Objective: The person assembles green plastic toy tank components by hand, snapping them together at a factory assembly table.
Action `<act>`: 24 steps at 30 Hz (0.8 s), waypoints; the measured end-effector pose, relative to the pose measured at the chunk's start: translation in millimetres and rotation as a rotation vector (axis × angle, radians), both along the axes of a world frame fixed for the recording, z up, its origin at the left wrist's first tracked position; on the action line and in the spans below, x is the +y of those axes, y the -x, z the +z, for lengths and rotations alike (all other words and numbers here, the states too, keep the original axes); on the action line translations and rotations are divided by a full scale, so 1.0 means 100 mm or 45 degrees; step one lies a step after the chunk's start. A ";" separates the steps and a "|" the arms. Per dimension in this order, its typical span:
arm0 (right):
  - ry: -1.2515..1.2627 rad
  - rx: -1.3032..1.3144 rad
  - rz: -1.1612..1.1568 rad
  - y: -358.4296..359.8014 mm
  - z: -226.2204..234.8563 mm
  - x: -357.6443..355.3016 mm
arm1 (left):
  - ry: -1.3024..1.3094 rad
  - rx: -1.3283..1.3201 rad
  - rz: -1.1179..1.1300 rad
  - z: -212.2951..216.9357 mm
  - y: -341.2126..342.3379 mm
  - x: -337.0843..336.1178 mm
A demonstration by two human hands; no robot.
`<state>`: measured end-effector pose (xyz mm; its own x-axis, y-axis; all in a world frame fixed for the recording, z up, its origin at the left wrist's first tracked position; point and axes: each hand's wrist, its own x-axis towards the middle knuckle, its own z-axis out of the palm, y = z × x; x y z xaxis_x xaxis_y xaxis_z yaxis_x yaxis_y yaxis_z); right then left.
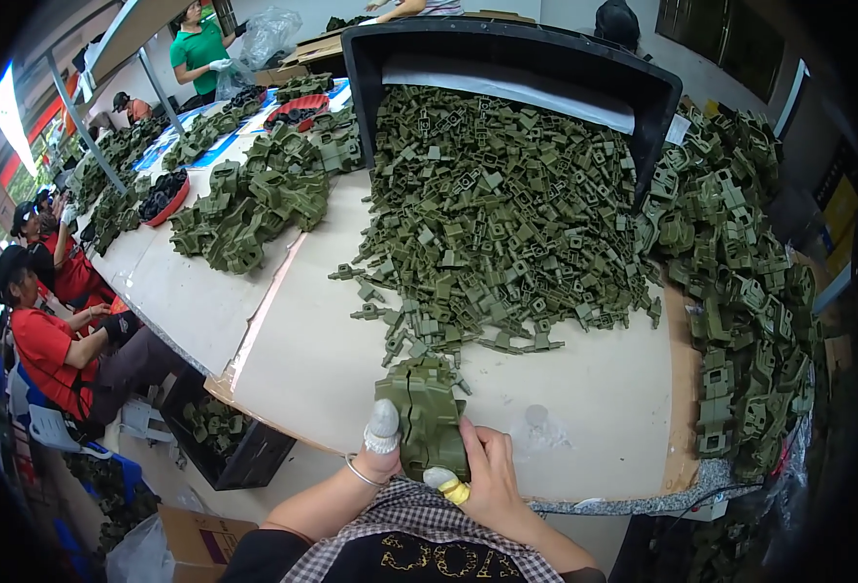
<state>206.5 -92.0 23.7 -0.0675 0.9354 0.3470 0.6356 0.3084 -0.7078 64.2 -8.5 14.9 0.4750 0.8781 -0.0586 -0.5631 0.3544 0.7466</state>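
Between my two hands is a dark green moulded plastic shell (429,413), held upright over the near table edge, with a seam running down it. My left hand (380,447) grips its left side, a white cover on the thumb. On the lower right side, my right hand (487,476) is closed around it; its thumb wears a white and yellow wrap. Fingers behind the shell are hidden. Just beyond lies a large heap of small green plastic parts (516,223), spilling out of a tipped black bin (506,44).
More green shells (244,209) are piled at left and a tall stack of shells (740,291) stands at right. Red baskets (167,199) hold black parts. A clear plastic scrap (540,432) lies near my right hand. Co-workers (50,330) sit along the left side.
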 end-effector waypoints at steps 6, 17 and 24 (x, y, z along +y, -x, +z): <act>0.145 0.819 0.016 -0.13 0.12 0.14 | 0.139 -0.012 -0.155 0.07 -0.06 -0.11; 0.098 0.759 0.076 0.01 0.05 0.38 | -0.392 0.516 -0.045 -0.15 -0.01 -0.17; 0.050 0.598 0.030 0.06 0.06 0.39 | -0.424 0.668 0.015 -0.23 -0.02 -0.22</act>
<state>200.2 -53.3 29.5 0.0668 0.9486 0.3094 0.2366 0.2862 -0.9285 65.8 -30.5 -8.4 0.4473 0.8944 -0.0032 -0.0936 0.0504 0.9943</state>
